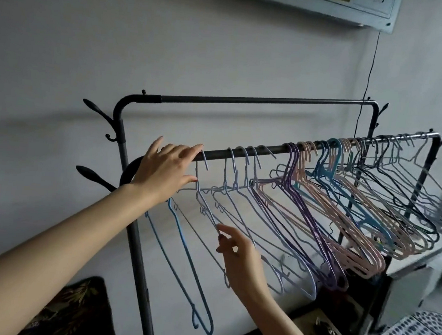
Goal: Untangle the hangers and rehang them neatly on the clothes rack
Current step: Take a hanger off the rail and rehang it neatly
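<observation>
At the rail's [269,148] left end, left hand [165,169] with fingers extended sets a pale wire hanger [204,200] by its hook and neck; right hand [239,258] pinches that hanger's sloping arm lower down. Blue hanger [181,249] hangs below the left palm, how it is held can't be seen. Rest hang along the rail, bunched toward the right end. Likely light, thin, springy wire, slick coating, hooks snag easily. Best grip: neck just under the hook, second hand steadying a shoulder.
</observation>
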